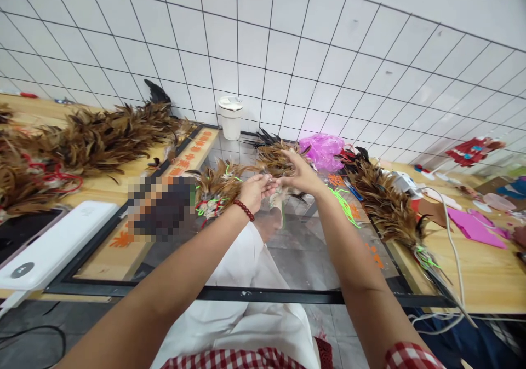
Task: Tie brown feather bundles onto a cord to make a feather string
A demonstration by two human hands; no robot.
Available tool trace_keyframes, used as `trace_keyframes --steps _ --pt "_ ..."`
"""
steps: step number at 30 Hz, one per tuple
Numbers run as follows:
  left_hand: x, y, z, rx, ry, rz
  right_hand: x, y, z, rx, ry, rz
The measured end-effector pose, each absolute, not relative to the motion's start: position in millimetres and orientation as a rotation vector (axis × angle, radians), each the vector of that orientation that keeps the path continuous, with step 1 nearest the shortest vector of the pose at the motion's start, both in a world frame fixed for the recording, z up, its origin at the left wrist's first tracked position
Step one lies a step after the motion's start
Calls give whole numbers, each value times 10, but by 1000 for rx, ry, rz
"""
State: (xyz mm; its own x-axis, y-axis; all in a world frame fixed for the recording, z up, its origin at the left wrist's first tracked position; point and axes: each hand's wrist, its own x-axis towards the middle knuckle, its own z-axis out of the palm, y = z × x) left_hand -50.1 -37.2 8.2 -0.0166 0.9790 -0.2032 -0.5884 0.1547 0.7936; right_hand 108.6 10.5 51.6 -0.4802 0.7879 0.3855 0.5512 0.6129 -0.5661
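Observation:
Both my arms reach out over a glass table top (304, 254). My left hand (253, 190), with a red bead bracelet at the wrist, has its fingers curled and pinched against a bundle of brown feathers (276, 158). My right hand (299, 173) is closed on the same feather bundle from the right. The two hands touch each other at the fingertips. A second feather bundle tied with green cord (217, 187) lies just left of my left hand.
Heaps of brown feathers (94, 139) cover the wooden table at left; a long feather string (386, 205) lies at right. A white power bank (53, 246) sits front left, a white cup (230, 117) by the tiled wall, a pink bag (324, 150) behind the hands, pink sheets (472, 224) at right.

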Motion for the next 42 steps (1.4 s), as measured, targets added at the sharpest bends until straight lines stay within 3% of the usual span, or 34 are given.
trace_keyframes --steps 4,7,11,19,27,33,38,42 --pt "-488 -359 65 550 955 1495 1309 251 458 -1473 -2074 349" --pt "-469 -355 36 622 983 1490 1382 258 415 -1689 -2289 308" --pt "-447 -346 -1 613 989 1575 1322 181 459 -1654 -2534 419" --pt "-398 -346 -20 580 1001 1664 841 404 461 -1784 -2301 -128" --pt "-412 -335 -23 553 962 1627 765 684 390 -1863 -2304 -197" --pt "-412 -322 -11 550 966 1634 933 364 494 -1718 -2266 -389" --pt "-409 -318 -10 530 969 1643 1110 -5 456 -1639 -2416 -140" --pt "-396 -303 -29 536 962 1665 1315 18 505 -1646 -2228 142"
